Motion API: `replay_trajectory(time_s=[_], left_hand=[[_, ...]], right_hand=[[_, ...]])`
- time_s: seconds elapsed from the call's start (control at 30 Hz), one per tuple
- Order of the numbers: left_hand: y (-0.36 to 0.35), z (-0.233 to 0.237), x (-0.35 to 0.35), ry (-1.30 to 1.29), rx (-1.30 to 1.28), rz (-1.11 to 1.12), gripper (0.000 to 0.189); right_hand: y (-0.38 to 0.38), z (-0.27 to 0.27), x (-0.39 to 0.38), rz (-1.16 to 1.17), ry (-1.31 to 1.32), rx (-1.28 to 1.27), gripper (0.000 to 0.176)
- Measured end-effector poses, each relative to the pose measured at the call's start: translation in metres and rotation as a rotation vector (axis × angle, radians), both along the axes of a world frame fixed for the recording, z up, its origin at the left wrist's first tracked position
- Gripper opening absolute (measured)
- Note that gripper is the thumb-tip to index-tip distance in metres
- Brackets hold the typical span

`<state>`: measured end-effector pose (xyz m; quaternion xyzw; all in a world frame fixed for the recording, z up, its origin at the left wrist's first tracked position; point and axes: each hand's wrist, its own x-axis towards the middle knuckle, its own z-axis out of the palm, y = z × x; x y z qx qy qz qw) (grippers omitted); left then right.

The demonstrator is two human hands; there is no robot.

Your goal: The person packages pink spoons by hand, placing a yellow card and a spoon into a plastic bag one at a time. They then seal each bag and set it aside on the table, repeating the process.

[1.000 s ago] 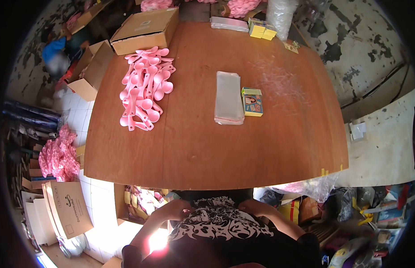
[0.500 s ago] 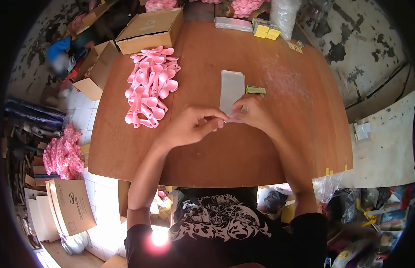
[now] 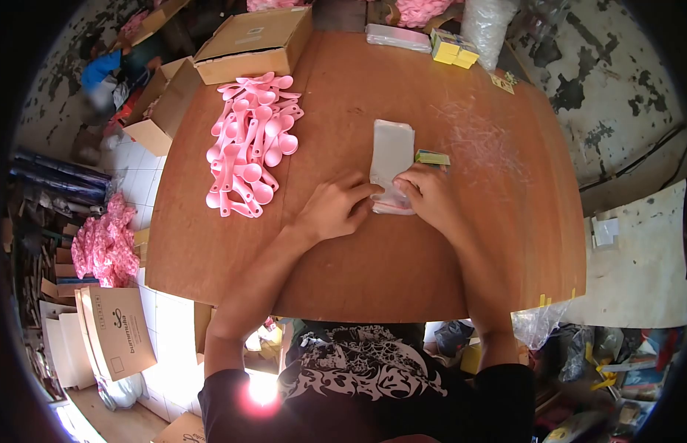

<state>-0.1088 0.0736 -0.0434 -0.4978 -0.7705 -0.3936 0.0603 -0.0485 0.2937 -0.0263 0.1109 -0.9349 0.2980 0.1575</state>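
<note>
A stack of clear plastic bags (image 3: pixel 393 144) lies flat on the table in front of me, with a reddish strip across its near end. My left hand (image 3: pixel 336 207) is at the stack's left edge, its fingers bent and the fingertips at a bag. From the right, my right hand (image 3: pixel 428 196) pinches the bag's upper side with curled fingers; its thumb and index tip meet over the plastic. Just beyond that hand sits a small green-and-yellow box (image 3: pixel 433 158), partly hidden by it. Pink spoons (image 3: pixel 249 136) are heaped on the left of the table.
A cardboard box (image 3: pixel 251 48) stands at the table's back left. Along the back are a plastic packet (image 3: pixel 399 37), yellow boxes (image 3: pixel 454 50) and a clear bag roll (image 3: pixel 489 29). Thin clear strips (image 3: pixel 484 140) lie scattered at right. Another person (image 3: pixel 103 77) is at far left.
Both hands have moved slightly apart, and the near end of the bag stack now shows between them. The view has shifted a little. The spoons lie as before.
</note>
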Motion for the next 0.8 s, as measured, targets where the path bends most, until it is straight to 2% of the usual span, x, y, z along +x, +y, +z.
replay_trajectory(time_s=[0.07,0.13,0.2,0.27,0.33,0.4,0.43,0.47,0.5,0.53,0.57,0.6,0.67,0.73,0.8], left_hand=[[0.0,-0.006,-0.001,-0.006,0.004,-0.017,0.022],[0.002,-0.007,0.0,-0.013,0.009,-0.03,0.022],[0.004,-0.006,0.003,-0.047,0.139,0.192,0.017],[0.003,0.012,0.004,0.03,0.171,0.13,0.017],[0.002,0.015,0.001,0.106,0.205,0.066,0.016],[-0.004,0.006,-0.005,-0.019,0.292,-0.208,0.017],[-0.005,0.004,-0.003,-0.023,0.296,-0.206,0.017],[-0.007,0.004,-0.001,-0.253,0.351,-0.184,0.013],[-0.009,0.004,0.001,-0.482,0.403,-0.162,0.009],[-0.01,0.003,0.003,-0.603,0.488,-0.128,0.007],[-0.011,0.003,0.002,-0.603,0.49,-0.128,0.007],[-0.011,0.004,0.0,-0.714,0.554,-0.098,0.01],[-0.011,0.005,-0.004,-0.901,0.656,-0.109,0.023],[-0.013,0.023,0.002,-0.963,0.623,-0.06,0.024],[-0.015,0.03,0.003,-0.986,0.557,-0.001,0.025]], right_hand=[[-0.002,0.001,0.003,-0.067,0.176,-0.063,0.008],[-0.003,0.009,0.009,-0.048,0.182,-0.054,0.007],[-0.008,0.021,0.018,-0.028,0.19,-0.047,0.007],[-0.016,0.035,0.027,0.212,0.007,-0.132,0.008],[-0.018,0.045,0.032,0.245,-0.069,-0.173,0.009],[-0.014,0.048,0.034,0.278,-0.153,-0.213,0.01],[-0.003,0.05,0.032,0.142,-0.128,-0.2,0.013],[0.008,0.052,0.031,0.006,-0.101,-0.187,0.016],[0.019,0.053,0.031,0.008,-0.103,-0.184,0.016],[0.03,0.05,0.032,-0.044,-0.096,0.023,0.018],[0.04,0.045,0.033,-0.095,-0.088,0.23,0.02],[0.044,0.039,0.034,-0.044,0.022,0.311,0.022],[0.046,0.027,0.04,-0.073,0.014,0.328,0.024],[0.045,0.025,0.043,-0.102,0.007,0.339,0.026],[0.044,0.025,0.043,-0.17,-0.083,0.23,0.023]])
